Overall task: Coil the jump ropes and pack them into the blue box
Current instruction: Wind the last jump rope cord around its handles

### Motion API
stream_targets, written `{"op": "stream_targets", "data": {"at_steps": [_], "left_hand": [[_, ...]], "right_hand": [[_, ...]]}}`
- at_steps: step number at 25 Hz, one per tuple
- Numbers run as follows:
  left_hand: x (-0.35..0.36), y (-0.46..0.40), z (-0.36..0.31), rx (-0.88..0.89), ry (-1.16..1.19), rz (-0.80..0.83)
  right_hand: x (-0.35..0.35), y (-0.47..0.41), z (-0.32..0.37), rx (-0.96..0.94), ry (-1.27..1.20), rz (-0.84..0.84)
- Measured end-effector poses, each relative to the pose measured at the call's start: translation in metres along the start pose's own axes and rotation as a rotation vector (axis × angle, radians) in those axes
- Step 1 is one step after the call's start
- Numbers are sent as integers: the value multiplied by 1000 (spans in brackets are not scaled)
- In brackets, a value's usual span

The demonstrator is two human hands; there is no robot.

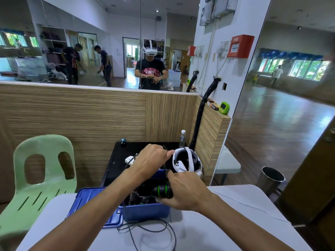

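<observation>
Right hand (183,194) curled round black jump-rope handles with green rings (161,191), held over the open blue plastic box (145,211) on the white table (226,223). Left hand (152,161) pinches the thin black cord (164,167) above. Slack cord loops lie on the table before the box.

- The box (145,211) sits on the counter (226,223), its lid (90,201) lying just to its left.
- Coiled ropes (137,198) lie inside the box.
- Both hands are over the box: left hand (150,161) toward the back, right hand (184,193) at the right edge, holding rope handles (162,191).
- Loose rope (154,230) trails on the counter in front of the box.
- A headset (186,162) rests behind the box, a bottle (182,136) behind that.
- A chair (39,178) stands left of the counter.
</observation>
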State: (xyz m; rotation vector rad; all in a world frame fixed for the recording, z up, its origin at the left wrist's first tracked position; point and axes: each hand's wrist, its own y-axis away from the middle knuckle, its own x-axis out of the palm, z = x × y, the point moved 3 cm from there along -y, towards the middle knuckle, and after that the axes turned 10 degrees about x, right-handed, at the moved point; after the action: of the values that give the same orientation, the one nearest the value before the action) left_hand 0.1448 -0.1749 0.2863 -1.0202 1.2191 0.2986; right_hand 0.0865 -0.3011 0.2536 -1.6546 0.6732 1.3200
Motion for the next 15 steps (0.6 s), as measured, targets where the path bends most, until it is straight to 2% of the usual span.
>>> {"op": "stream_targets", "data": {"at_steps": [3, 6, 9, 12, 15], "left_hand": [[2, 1, 10, -128, 21, 10], [7, 4, 18, -183, 41, 32], [9, 8, 21, -231, 78, 32], [3, 7, 1, -117, 6, 69], [-10, 14, -25, 107, -118, 10]], "right_hand": [[1, 0, 9, 58, -65, -1], [0, 2, 17, 113, -154, 13], [3, 0, 23, 144, -124, 50], [15, -11, 20, 261, -107, 144], [20, -26, 10, 330, -88, 179]]}}
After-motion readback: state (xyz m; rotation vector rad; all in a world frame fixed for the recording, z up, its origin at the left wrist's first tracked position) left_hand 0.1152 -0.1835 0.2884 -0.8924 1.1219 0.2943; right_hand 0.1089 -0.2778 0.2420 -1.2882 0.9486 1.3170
